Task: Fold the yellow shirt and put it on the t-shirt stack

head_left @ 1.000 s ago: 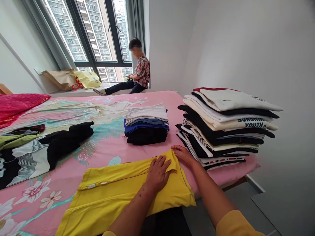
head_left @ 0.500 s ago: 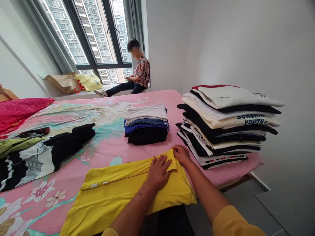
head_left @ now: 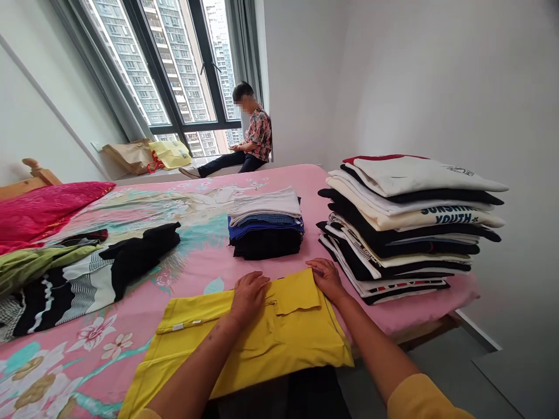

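Observation:
A yellow shirt (head_left: pixel 279 343), folded lengthwise into a long strip, lies across the near edge of the bed. Its short flap is turned over at the right end, and small white tags show on a seam at the left. My left hand (head_left: pixel 250 298) rests on the shirt's far edge, fingers stretched and slightly bent. At the far right corner of the shirt, my right hand (head_left: pixel 327 279) has fingers and thumb closed about the cloth edge. Beyond my hands stands a short stack of folded clothes (head_left: pixel 266 224), grey-white on top, blue and black below.
A tall stack of folded shirts (head_left: pixel 406 227) stands at the bed's right edge. Loose clothes (head_left: pixel 82 273) lie on the left of the pink floral bedsheet (head_left: pixel 196 273), near a red pillow (head_left: pixel 48 203). A person (head_left: pixel 255 134) sits by the window, near two bags (head_left: pixel 148 156).
My left hand has slid left along the shirt's far edge, off the folded flap, which now shows in full. My right hand stays at the corner. The view has shifted slightly left.

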Tool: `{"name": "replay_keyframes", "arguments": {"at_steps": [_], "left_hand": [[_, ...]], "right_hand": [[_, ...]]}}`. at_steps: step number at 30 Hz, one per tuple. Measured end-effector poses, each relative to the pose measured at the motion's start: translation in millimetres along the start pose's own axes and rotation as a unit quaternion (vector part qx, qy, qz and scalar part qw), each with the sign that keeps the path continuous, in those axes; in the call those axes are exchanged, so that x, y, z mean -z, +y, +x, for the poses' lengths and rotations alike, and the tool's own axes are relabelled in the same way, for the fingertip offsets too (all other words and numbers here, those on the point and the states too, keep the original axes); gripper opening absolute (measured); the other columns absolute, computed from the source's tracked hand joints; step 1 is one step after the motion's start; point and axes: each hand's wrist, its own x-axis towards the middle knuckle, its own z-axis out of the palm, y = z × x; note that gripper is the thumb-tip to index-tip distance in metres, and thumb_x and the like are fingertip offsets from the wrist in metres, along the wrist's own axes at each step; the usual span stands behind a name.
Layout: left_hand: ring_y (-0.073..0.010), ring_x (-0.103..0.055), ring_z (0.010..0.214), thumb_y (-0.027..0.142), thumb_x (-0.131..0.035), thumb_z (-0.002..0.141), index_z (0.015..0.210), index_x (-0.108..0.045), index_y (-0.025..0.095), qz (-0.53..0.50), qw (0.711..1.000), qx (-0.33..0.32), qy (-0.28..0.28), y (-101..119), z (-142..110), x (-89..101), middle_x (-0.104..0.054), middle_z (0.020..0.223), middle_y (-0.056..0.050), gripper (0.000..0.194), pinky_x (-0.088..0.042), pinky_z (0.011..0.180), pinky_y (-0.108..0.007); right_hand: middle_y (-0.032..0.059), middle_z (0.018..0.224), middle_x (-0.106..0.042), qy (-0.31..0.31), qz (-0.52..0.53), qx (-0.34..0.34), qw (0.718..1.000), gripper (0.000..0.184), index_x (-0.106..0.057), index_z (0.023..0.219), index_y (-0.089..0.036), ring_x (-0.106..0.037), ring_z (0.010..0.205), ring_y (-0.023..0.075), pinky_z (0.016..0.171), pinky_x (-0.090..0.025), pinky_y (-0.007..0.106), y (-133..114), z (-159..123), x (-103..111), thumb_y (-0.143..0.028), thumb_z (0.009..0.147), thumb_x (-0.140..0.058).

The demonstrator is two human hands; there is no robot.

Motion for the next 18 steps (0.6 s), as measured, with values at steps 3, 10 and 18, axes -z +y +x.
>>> {"name": "replay_keyframes", "arguments": {"at_steps": [3, 10, 18], "left_hand": [[-0.0215, -0.050, 0.121, 0.023, -0.046, 0.087, 0.110, -0.065, 0.029, -0.004, 0.994, -0.079, -0.080, -4.7, -1.5, -3.5, -0.060, 0.125, -0.004, 0.030, -0.042, 0.100, -0.042], [-0.0218, -0.038, 0.132, 0.021, -0.037, 0.089, 0.133, -0.047, 0.025, 0.032, 0.990, -0.029, -0.137, 4.3, -8.9, -15.1, -0.049, 0.139, -0.006, 0.045, -0.027, 0.110, -0.050], [-0.0227, -0.038, 0.132, 0.032, -0.037, 0.092, 0.131, -0.049, 0.031, 0.038, 0.991, -0.043, -0.121, 8.5, -13.9, -8.7, -0.043, 0.143, -0.006, 0.041, -0.025, 0.109, -0.051]], "right_hand": [[0.0012, 0.106, -0.063, 0.000, 0.011, 0.033, 0.999, 0.026, -0.071, 0.092, -0.028, -0.050, 0.107, 0.0181, 0.094, -0.037, 0.033, 0.3, -1.0, -1.0, -0.023, 0.077, -0.050], [0.0041, 0.088, -0.062, 0.038, 0.011, 0.030, 0.999, 0.021, -0.065, 0.075, -0.021, -0.051, 0.094, 0.0200, 0.089, -0.039, 0.033, -0.6, -3.0, -2.4, -0.013, 0.068, -0.047], [0.0057, 0.086, -0.062, 0.096, 0.047, 0.003, 0.994, 0.017, -0.057, 0.076, -0.020, -0.054, 0.088, 0.0195, 0.083, -0.043, 0.032, 4.2, -5.8, 1.3, -0.018, 0.072, -0.041]]}}
